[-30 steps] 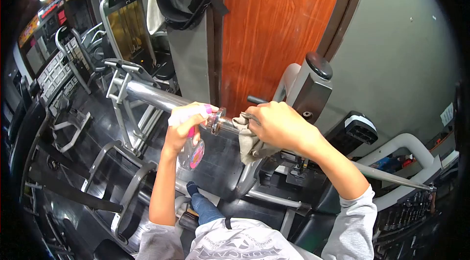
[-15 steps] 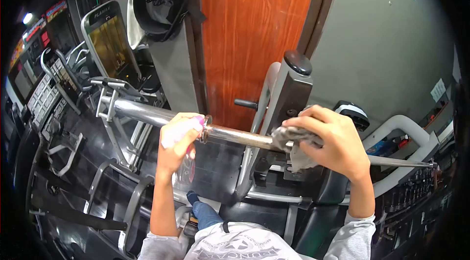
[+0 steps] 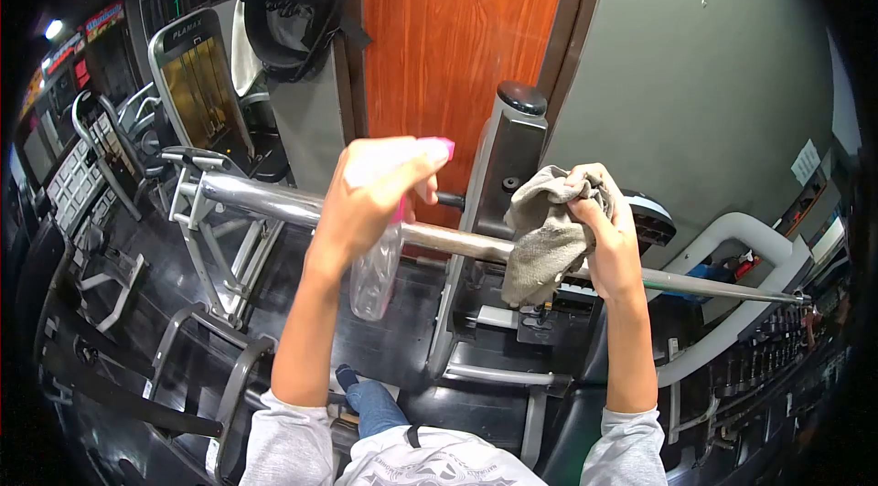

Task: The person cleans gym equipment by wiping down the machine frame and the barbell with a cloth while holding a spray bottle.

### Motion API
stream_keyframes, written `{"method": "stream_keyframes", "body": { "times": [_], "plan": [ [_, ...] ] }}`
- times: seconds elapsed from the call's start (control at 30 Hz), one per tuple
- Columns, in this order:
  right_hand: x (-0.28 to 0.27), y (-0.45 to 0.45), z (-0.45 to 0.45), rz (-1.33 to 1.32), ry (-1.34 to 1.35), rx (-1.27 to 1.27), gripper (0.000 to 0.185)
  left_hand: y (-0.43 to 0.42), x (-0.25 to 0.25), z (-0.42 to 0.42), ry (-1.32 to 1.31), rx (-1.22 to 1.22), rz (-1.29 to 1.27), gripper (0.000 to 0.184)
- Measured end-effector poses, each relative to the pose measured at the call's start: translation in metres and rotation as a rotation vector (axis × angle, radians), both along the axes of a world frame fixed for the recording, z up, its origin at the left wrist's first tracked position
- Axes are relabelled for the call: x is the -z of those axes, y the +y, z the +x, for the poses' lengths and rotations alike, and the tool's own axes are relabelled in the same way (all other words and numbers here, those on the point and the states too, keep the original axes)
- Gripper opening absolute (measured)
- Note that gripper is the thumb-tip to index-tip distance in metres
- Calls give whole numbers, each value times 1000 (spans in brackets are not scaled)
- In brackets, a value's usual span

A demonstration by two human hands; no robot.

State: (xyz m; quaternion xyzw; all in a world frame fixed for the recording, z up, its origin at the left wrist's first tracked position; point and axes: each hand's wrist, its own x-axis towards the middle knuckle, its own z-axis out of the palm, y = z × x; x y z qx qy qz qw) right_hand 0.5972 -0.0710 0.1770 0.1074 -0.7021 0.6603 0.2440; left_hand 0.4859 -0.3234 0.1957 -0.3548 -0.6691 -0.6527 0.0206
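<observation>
My left hand [image 3: 370,193] is wrapped round the neck of a clear spray bottle [image 3: 373,280] whose pink nozzle points right, toward the cloth. The bottle is raised in front of a shiny metal barbell [image 3: 457,239], which runs across the view. In my right hand [image 3: 611,234] a crumpled grey cloth [image 3: 549,248] is gripped, bunched at the top and hanging down in front of the bar. Fingers and cloth hide part of the bar there. Whether the cloth still touches the bar I cannot tell.
Behind the bar stands a grey machine upright [image 3: 508,157] before a reddish wooden door [image 3: 457,47]. A black bag [image 3: 297,15] hangs at the upper left. Gym machines fill the left side, and a rack of dumbbells [image 3: 759,353] is at the lower right.
My left hand has lifted the spray bottle up and to the right, off the bar. My right hand has turned and drawn the cloth up from wrapping the bar, so it hangs more loosely.
</observation>
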Motion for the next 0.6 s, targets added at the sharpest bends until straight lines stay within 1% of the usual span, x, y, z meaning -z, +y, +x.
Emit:
{"method": "stream_keyframes", "body": {
  "times": [0.03,0.1,0.17,0.2,0.23,0.27,0.3,0.33,0.37,0.43,0.47,0.5,0.57,0.6],
  "plan": [
    [0,2,-1,-111,-43,-53,19,2,-6,-6,50,10,-9,35],
    [-3,1,0,-133,-8,-91,18,6,-16,-14,79,10,-3,32],
    [-6,5,0,-128,-20,-103,20,11,-23,-29,439,60,-26,28],
    [-10,1,1,-126,-17,-102,20,13,-34,-26,254,76,-65,25],
    [-16,-8,2,-18,39,-15,24,18,-41,-27,259,75,-62,25],
    [-20,-13,2,90,93,71,28,23,-47,-29,177,68,-101,26],
    [-20,-10,-2,93,97,71,28,27,-53,-34,95,60,-140,27],
    [-20,-6,-7,125,112,123,31,32,-55,-45,224,87,-175,30],
    [-22,-2,-13,158,127,176,35,36,-58,-50,230,87,-170,30],
    [-27,5,-19,269,168,224,29,45,-69,-56,160,88,-339,34],
    [-29,8,-23,269,188,240,28,52,-65,-68,281,93,-305,34],
    [-31,12,-27,269,206,256,26,57,-60,-79,286,100,-300,34],
    [-43,18,-34,292,236,260,26,65,-54,-102,656,145,-294,34],
    [-47,22,-38,236,192,242,25,64,-59,-104,539,197,-336,34]
  ]
}}
